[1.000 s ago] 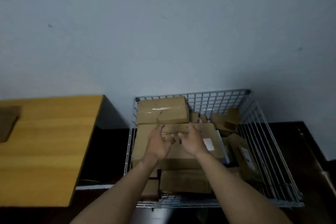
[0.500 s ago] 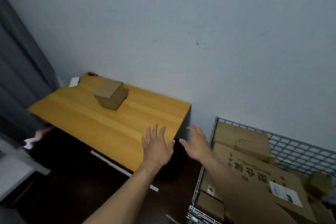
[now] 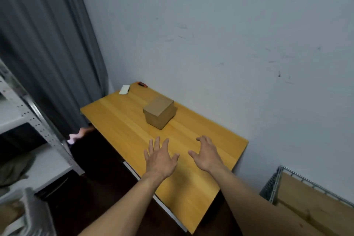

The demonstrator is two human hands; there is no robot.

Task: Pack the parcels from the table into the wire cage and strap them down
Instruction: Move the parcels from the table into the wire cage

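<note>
One small brown cardboard parcel (image 3: 159, 114) stands on the yellow wooden table (image 3: 122, 120), toward its far side near the wall. My left hand (image 3: 160, 157) hovers over the table with fingers spread, a short way in front of the parcel. My right hand (image 3: 206, 154) is beside it, fingers loosely bent, holding nothing. The wire cage (image 3: 275, 188) shows only its corner at the lower right, with a large cardboard parcel (image 3: 314, 209) inside it.
A white card (image 3: 124, 89) and a small red object (image 3: 142, 84) lie at the table's far corner. A grey curtain (image 3: 47, 44) hangs at the left. A metal shelving unit (image 3: 38, 120) stands at the left edge. The floor is dark.
The view has swung left from the cage to the table. Both hands left the parcels in the cage and now reach over the table toward the single parcel.
</note>
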